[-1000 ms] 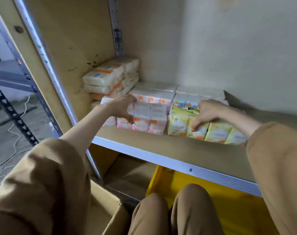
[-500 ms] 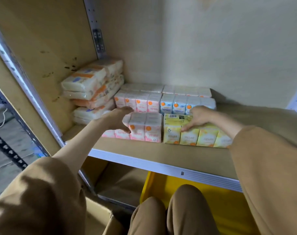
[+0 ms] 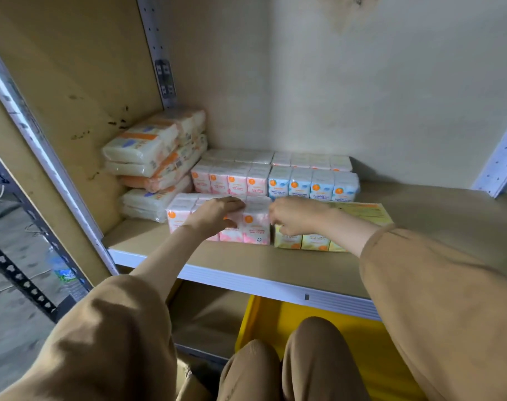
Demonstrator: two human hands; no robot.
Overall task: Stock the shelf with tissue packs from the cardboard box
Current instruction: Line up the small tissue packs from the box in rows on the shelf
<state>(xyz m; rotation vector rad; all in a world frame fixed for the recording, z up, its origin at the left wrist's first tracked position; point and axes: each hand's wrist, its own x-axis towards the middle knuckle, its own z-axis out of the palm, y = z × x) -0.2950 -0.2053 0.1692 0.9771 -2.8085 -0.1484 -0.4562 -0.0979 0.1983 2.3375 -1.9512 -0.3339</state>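
Note:
On the wooden shelf (image 3: 240, 263) a pink tissue pack (image 3: 256, 227) stands at the front, and my left hand (image 3: 214, 217) lies over its top with the fingers wrapped on it. Right beside it sits a yellow tissue pack (image 3: 362, 212); my right hand (image 3: 298, 217) is curled around its left end. The two hands nearly touch. Behind them stand a row of pink packs (image 3: 229, 180) and a row of blue packs (image 3: 313, 185), with more white packs at the back. A sliver of the cardboard box (image 3: 188, 383) shows by my knees.
Larger orange-and-white tissue packs (image 3: 151, 151) are stacked against the shelf's left wall. The shelf's right half is bare wood. A yellow bin (image 3: 359, 328) sits under the shelf. A water bottle (image 3: 64, 274) stands on the floor at the left beside a metal rack post.
My left hand slid right across the pink pack and my right hand slid left to the yellow pack's end, so the hands came together. The view shifted right.

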